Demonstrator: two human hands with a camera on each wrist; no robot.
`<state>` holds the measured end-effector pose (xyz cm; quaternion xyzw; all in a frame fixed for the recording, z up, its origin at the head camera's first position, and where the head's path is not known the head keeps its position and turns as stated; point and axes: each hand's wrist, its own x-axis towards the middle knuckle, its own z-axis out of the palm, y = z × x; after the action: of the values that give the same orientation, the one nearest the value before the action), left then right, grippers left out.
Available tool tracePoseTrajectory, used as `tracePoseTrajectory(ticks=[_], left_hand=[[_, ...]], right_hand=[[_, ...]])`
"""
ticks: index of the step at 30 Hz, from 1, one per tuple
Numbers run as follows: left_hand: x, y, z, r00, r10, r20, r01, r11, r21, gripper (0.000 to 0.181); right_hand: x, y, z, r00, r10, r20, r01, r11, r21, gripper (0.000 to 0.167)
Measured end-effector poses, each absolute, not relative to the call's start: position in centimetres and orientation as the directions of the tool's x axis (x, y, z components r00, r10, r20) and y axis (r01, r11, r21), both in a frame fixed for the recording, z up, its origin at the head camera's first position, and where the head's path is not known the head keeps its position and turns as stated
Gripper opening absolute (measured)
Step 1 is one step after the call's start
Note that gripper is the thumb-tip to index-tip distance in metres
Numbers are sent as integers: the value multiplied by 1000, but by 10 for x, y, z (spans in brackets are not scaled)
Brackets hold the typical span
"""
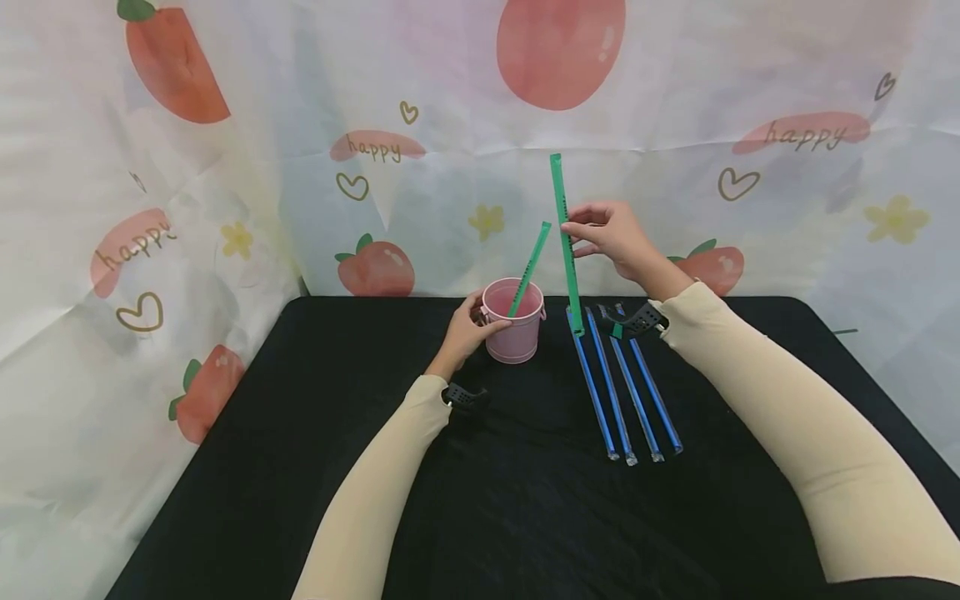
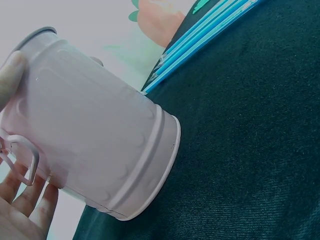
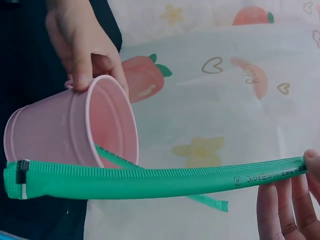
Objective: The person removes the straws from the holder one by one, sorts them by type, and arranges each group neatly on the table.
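My left hand (image 1: 465,333) grips the side of a small pink metal bucket (image 1: 517,340), thumb near the rim and fingers round the far side. One green paper-wrapped straw (image 1: 534,260) leans inside the bucket, its upper end above the rim. To the right, my right hand (image 1: 611,237) pinches a second green paper-wrapped straw (image 3: 150,182) between thumb and fingers. This straw is nearly upright, with its lower end beside the bucket and over the blue straws. In the right wrist view it crosses in front of the bucket's mouth.
Several blue straws in clear wrappers (image 1: 602,383) lie side by side right of the bucket. A green piece (image 1: 617,331) shows among their far ends, partly hidden by the right wristband. Black cloth covers the table (image 1: 525,500); a printed curtain (image 1: 450,75) hangs behind.
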<state>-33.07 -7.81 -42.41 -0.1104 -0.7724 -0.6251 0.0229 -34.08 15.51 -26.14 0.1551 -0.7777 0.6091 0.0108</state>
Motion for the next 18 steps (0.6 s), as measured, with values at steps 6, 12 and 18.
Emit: tracePoseTrajectory(ticks=[6, 12, 18], left_hand=[[-329, -78, -424, -975, 143, 171, 197, 200, 960, 72], [-328, -77, -425, -976, 140, 166, 192, 194, 962, 73], [-329, -77, -423, -975, 143, 167, 194, 197, 961, 73]], right_hand=[[-329, 173, -264, -951, -223, 215, -260, 197, -945, 7], [-316, 190, -265, -956, -218, 196, -246, 238, -939, 8], [-304, 209, -265, -963, -204, 177, -227, 255, -940, 9]])
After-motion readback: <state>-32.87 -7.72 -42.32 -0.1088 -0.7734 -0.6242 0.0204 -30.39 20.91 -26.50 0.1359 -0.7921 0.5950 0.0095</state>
